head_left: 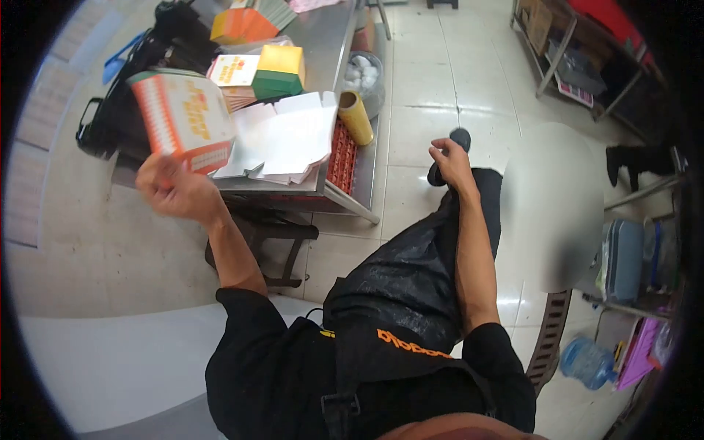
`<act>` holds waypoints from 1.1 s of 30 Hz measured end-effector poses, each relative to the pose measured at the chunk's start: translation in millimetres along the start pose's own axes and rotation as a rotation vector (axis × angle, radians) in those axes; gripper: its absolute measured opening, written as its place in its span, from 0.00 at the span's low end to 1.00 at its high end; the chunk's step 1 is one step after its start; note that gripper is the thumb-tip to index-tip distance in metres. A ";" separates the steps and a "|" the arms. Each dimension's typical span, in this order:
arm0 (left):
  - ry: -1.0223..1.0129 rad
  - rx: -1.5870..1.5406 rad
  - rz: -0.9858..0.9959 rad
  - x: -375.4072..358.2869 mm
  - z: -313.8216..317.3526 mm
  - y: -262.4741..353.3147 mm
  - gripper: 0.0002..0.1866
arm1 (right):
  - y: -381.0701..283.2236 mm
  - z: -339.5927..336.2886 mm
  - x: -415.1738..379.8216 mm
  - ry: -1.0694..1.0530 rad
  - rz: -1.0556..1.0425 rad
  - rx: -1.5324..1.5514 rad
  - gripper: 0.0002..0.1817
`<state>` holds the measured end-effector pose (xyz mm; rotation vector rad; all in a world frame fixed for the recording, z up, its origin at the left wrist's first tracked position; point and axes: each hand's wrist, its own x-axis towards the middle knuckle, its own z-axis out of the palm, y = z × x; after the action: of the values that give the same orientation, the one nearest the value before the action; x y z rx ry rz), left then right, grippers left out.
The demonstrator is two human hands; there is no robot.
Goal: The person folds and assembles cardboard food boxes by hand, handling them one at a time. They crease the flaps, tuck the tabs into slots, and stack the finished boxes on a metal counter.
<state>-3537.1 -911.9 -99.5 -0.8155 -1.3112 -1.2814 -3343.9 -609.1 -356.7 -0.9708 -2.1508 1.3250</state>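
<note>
The left hand's grip (176, 183) is clenched on the lower corner of a stack of printed cartons (189, 117), orange and white, its fingers folded in toward the palm; the hand and stack are slightly blurred. The stack is raised at the left end of the bench (319, 33), with its printed face showing. The left forearm reaches forward and outward from a bent elbow, near a dark stool (293, 233).

The right hand (451, 163) is released, with nothing visible in it. Its fingers are loosely bent and the thumb side is turned inward. It hangs in front of the body, above a dark shoe (460, 138) in the view, the forearm extended almost straight ahead beside the black apron (400, 293).

Just right of the carton stack, flat white sheets (282, 139) lie overlapped at the bench's near corner. Beyond them are a yellow and green carton pile (279, 72) and white printed cartons (233, 70). A yellow roll (356, 117) stands tilted at the bench's right edge, above a red basket (342, 158). A clear container (363, 73) with white contents is just behind the roll. A black bag (165, 48) lies beyond the raised stack.
</note>
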 end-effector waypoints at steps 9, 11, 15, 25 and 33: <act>0.205 -0.714 -0.615 -15.0 50.6 93.1 0.38 | -164.0 -34.6 -94.0 0.174 -0.887 0.252 0.43; 0.177 -0.823 -0.777 -32.8 69.3 111.3 0.37 | -174.6 -32.0 -108.1 0.262 -0.863 0.132 0.54; 0.079 -0.979 -1.008 -60.2 94.9 138.5 0.30 | -131.0 -15.4 -89.9 0.696 -0.709 0.087 0.43; -0.463 -1.415 -1.056 -134.2 149.9 126.5 0.36 | -58.8 -14.0 -75.6 0.913 -0.590 -0.009 0.16; -1.241 -0.313 -0.238 -311.1 189.8 41.4 0.31 | -4.3 -17.4 -90.2 0.866 -0.665 -0.107 0.15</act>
<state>-3481.7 -659.1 -359.4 -1.8884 -2.2249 -1.1636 -3274.1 -667.7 -345.1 -0.5975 -1.6175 0.3560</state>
